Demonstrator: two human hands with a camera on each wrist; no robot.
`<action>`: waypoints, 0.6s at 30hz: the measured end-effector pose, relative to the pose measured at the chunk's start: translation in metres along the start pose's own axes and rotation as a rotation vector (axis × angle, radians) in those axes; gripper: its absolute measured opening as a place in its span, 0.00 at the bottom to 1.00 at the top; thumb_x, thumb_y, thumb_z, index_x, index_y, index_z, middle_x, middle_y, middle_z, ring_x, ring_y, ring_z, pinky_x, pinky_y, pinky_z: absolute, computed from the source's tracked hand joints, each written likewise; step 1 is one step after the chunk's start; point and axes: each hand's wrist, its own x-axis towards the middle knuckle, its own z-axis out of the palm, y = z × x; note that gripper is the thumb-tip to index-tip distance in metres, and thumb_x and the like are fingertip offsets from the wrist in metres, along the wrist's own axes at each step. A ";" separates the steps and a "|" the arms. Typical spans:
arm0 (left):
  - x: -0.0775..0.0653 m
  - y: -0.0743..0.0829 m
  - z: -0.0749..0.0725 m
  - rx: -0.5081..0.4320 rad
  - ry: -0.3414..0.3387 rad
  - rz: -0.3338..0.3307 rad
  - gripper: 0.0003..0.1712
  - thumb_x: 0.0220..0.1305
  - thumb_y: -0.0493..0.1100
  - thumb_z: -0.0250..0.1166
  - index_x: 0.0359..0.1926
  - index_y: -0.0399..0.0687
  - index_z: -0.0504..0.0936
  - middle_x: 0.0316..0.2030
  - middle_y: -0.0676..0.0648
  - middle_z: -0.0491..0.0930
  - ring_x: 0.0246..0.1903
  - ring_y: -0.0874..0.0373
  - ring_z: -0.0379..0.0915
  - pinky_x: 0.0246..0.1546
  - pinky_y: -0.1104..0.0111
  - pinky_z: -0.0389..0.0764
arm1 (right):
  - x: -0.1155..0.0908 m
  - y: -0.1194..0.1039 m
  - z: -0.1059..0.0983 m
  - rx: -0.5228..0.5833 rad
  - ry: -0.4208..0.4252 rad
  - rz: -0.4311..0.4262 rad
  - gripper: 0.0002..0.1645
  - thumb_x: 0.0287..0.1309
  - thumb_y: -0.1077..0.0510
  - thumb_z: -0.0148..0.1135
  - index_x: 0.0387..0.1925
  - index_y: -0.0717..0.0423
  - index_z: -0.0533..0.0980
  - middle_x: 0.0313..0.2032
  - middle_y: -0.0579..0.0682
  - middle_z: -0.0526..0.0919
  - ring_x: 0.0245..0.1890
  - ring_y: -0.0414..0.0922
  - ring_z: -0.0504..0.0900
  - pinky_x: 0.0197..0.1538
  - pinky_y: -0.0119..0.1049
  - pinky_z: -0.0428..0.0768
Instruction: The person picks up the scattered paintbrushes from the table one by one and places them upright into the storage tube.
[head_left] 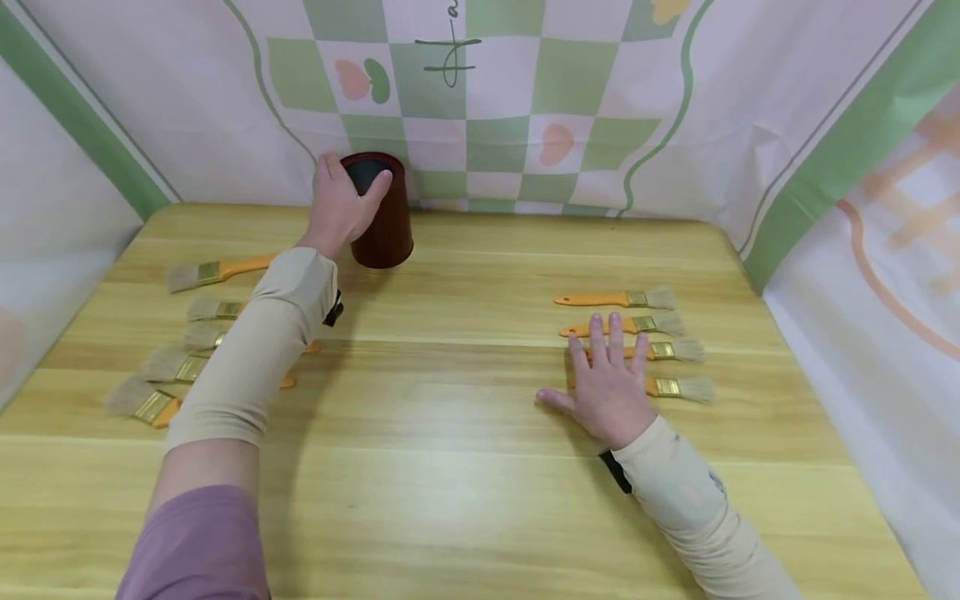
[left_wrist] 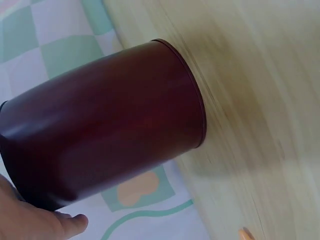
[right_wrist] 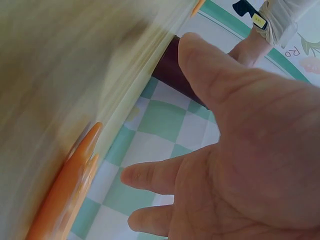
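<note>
A dark red-brown cylindrical brush holder point(head_left: 387, 223) stands upright near the table's far edge, left of centre. My left hand point(head_left: 341, 204) grips it at the rim, thumb and fingers on opposite sides. The left wrist view shows the holder's smooth wall point(left_wrist: 107, 117) and only a fingertip of that hand. Spread wide with straight fingers, my right hand point(head_left: 611, 387) is over several orange-handled paintbrushes point(head_left: 592, 299) lying in a row at the right, partly covering their handles. In the right wrist view its palm point(right_wrist: 265, 150) holds nothing; whether it touches a brush I cannot tell.
At the left, more orange-handled paintbrushes point(head_left: 236, 266) lie in a column, several partly hidden beneath my left forearm. A green-and-white checked cloth point(head_left: 498, 142) hangs behind the wooden table point(head_left: 442, 500).
</note>
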 end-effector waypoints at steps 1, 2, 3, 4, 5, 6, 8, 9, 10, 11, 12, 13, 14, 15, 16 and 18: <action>0.001 0.000 0.000 -0.001 -0.010 -0.011 0.59 0.62 0.74 0.39 0.74 0.38 0.28 0.75 0.39 0.30 0.75 0.49 0.34 0.75 0.62 0.45 | 0.000 -0.001 0.000 -0.007 -0.001 -0.001 0.53 0.56 0.32 0.57 0.68 0.66 0.60 0.72 0.73 0.44 0.73 0.69 0.36 0.66 0.74 0.39; 0.002 0.000 0.000 -0.003 -0.020 -0.023 0.59 0.62 0.74 0.39 0.74 0.38 0.26 0.75 0.39 0.28 0.76 0.50 0.32 0.75 0.63 0.44 | 0.000 -0.002 0.000 -0.010 -0.002 -0.002 0.53 0.57 0.32 0.57 0.68 0.66 0.60 0.72 0.73 0.44 0.73 0.69 0.36 0.66 0.74 0.39; 0.003 -0.001 0.000 -0.002 -0.028 -0.031 0.59 0.62 0.74 0.39 0.73 0.38 0.25 0.75 0.40 0.26 0.76 0.51 0.30 0.75 0.63 0.43 | 0.000 -0.002 0.000 -0.012 0.000 -0.003 0.53 0.56 0.32 0.57 0.68 0.66 0.60 0.72 0.73 0.45 0.73 0.69 0.36 0.66 0.74 0.40; 0.004 -0.001 -0.001 0.003 -0.030 -0.033 0.60 0.62 0.75 0.39 0.73 0.37 0.25 0.75 0.39 0.27 0.76 0.50 0.30 0.75 0.63 0.43 | 0.000 -0.003 0.000 -0.014 0.001 -0.004 0.53 0.56 0.32 0.57 0.68 0.66 0.60 0.72 0.73 0.45 0.73 0.69 0.37 0.66 0.74 0.40; 0.005 -0.002 -0.001 0.010 -0.032 -0.036 0.60 0.62 0.75 0.39 0.73 0.37 0.25 0.75 0.38 0.27 0.76 0.50 0.30 0.75 0.63 0.43 | 0.000 -0.004 0.000 -0.012 0.000 -0.004 0.53 0.56 0.32 0.57 0.68 0.66 0.60 0.72 0.73 0.44 0.73 0.69 0.36 0.66 0.74 0.40; 0.006 -0.002 -0.001 0.017 -0.034 -0.037 0.61 0.61 0.75 0.39 0.73 0.36 0.25 0.75 0.38 0.27 0.76 0.50 0.29 0.76 0.63 0.43 | 0.000 -0.004 0.000 -0.010 0.000 -0.005 0.53 0.56 0.32 0.57 0.68 0.66 0.60 0.72 0.73 0.44 0.73 0.69 0.36 0.66 0.74 0.39; 0.008 -0.003 -0.002 0.040 -0.045 -0.042 0.62 0.61 0.76 0.39 0.73 0.35 0.25 0.75 0.37 0.26 0.76 0.49 0.28 0.76 0.62 0.42 | 0.001 -0.004 0.001 -0.006 0.008 -0.006 0.53 0.56 0.32 0.58 0.68 0.67 0.60 0.71 0.74 0.45 0.73 0.69 0.36 0.66 0.74 0.40; 0.008 -0.002 -0.003 0.055 -0.047 -0.041 0.62 0.61 0.76 0.39 0.73 0.35 0.26 0.75 0.37 0.27 0.76 0.48 0.29 0.76 0.62 0.43 | 0.001 -0.004 0.000 -0.006 0.011 -0.006 0.53 0.56 0.31 0.58 0.68 0.67 0.60 0.71 0.74 0.45 0.73 0.69 0.36 0.66 0.74 0.40; 0.008 -0.002 -0.003 0.064 -0.046 -0.037 0.62 0.61 0.76 0.40 0.73 0.34 0.27 0.75 0.36 0.28 0.76 0.48 0.30 0.75 0.62 0.44 | 0.001 -0.004 0.000 -0.007 0.015 -0.007 0.53 0.56 0.32 0.58 0.68 0.67 0.60 0.71 0.74 0.45 0.73 0.70 0.37 0.66 0.74 0.40; 0.009 -0.002 -0.003 0.073 -0.050 -0.037 0.62 0.60 0.77 0.40 0.73 0.34 0.27 0.75 0.36 0.28 0.76 0.47 0.30 0.75 0.62 0.44 | 0.001 -0.004 0.000 -0.008 0.018 -0.008 0.53 0.56 0.32 0.58 0.68 0.67 0.60 0.71 0.74 0.45 0.73 0.70 0.37 0.66 0.74 0.40; 0.009 -0.002 -0.004 0.076 -0.052 -0.034 0.62 0.60 0.76 0.40 0.73 0.33 0.28 0.75 0.35 0.30 0.76 0.47 0.32 0.75 0.61 0.45 | 0.002 -0.004 0.000 -0.010 0.019 -0.007 0.53 0.56 0.32 0.58 0.68 0.67 0.60 0.71 0.74 0.45 0.73 0.70 0.37 0.66 0.74 0.40; 0.009 -0.002 -0.004 0.085 -0.056 -0.032 0.62 0.61 0.76 0.40 0.73 0.33 0.29 0.75 0.35 0.30 0.76 0.46 0.33 0.75 0.61 0.46 | 0.002 -0.004 0.000 -0.012 0.024 -0.008 0.53 0.56 0.32 0.58 0.68 0.67 0.60 0.71 0.74 0.45 0.73 0.70 0.37 0.66 0.74 0.41; 0.009 -0.002 -0.004 0.087 -0.056 -0.030 0.62 0.60 0.76 0.40 0.73 0.32 0.30 0.75 0.34 0.33 0.75 0.46 0.37 0.75 0.61 0.48 | 0.002 -0.004 0.000 -0.010 0.022 -0.007 0.53 0.56 0.32 0.58 0.68 0.67 0.60 0.71 0.74 0.45 0.73 0.70 0.37 0.66 0.74 0.40; 0.009 -0.002 -0.004 0.092 -0.060 -0.026 0.62 0.60 0.76 0.40 0.73 0.32 0.31 0.75 0.34 0.34 0.75 0.45 0.38 0.74 0.60 0.49 | 0.002 -0.003 0.000 -0.007 0.016 -0.005 0.54 0.56 0.32 0.58 0.68 0.67 0.59 0.71 0.74 0.44 0.73 0.70 0.36 0.66 0.74 0.40; 0.008 -0.002 -0.004 0.094 -0.066 -0.024 0.62 0.60 0.76 0.40 0.73 0.32 0.32 0.75 0.34 0.34 0.75 0.45 0.39 0.74 0.60 0.50 | 0.002 -0.003 -0.001 -0.003 0.012 -0.002 0.54 0.56 0.32 0.58 0.68 0.67 0.59 0.71 0.75 0.43 0.73 0.70 0.36 0.66 0.74 0.39; 0.007 0.000 -0.003 0.099 -0.080 -0.016 0.62 0.60 0.76 0.40 0.73 0.32 0.32 0.75 0.34 0.35 0.75 0.45 0.40 0.74 0.59 0.50 | 0.001 -0.002 -0.001 0.005 0.001 0.007 0.54 0.57 0.32 0.58 0.69 0.68 0.58 0.71 0.75 0.42 0.73 0.70 0.35 0.66 0.74 0.38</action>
